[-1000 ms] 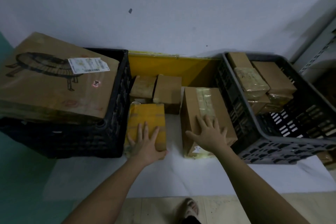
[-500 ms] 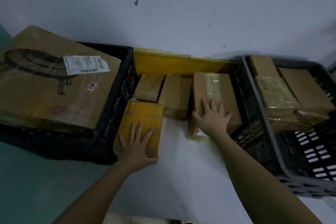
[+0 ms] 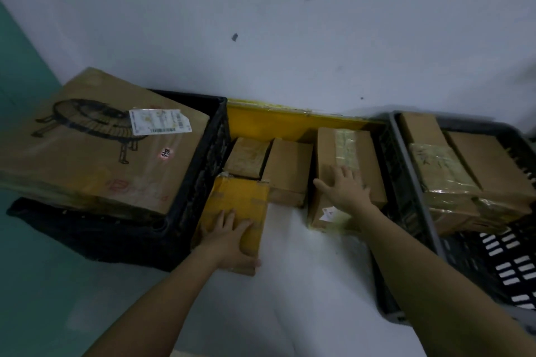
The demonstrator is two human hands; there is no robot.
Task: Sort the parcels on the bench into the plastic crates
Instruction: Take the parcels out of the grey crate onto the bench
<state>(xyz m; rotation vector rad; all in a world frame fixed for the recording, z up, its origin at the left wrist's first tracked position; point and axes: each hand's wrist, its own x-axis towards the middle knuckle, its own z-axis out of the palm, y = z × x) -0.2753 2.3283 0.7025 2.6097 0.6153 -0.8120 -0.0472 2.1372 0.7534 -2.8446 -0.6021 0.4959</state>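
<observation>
**boxwatcher:** ok so how far along is this sorting job? Going left to right: the black crate (image 3: 200,182) on the left has one big carton (image 3: 95,153) lying on top of it, tilted, with a fan drawing and a shipping label (image 3: 159,122). Looks like that one's dealt with.

**crate_nerd:** yeah, and the grey crate (image 3: 417,197) on the right already holds several brown boxes (image 3: 470,171), with bare floor showing at its near end. So I'd say partway done. Still on the white bench (image 3: 304,284) between the crates: a yellow-taped parcel (image 3: 240,203), two small brown ones (image 3: 249,156) (image 3: 290,168) behind it, and a longer box with clear tape (image 3: 345,159). A yellow panel (image 3: 290,124) runs along the far wall.

**boxwatcher:** what are the hands doing?

**crate_nerd:** well apart, one parcel each. Left hand (image 3: 229,240) lies on the near end of the yellow parcel, fingers flat on top, thumb hooked round the near right corner. Right hand (image 3: 345,188) is spread flat on the long box, fingers straight, pressing rather than gripping. Both arms reach forward. My guess is neither parcel is lifted yet, so four left to go.
</observation>
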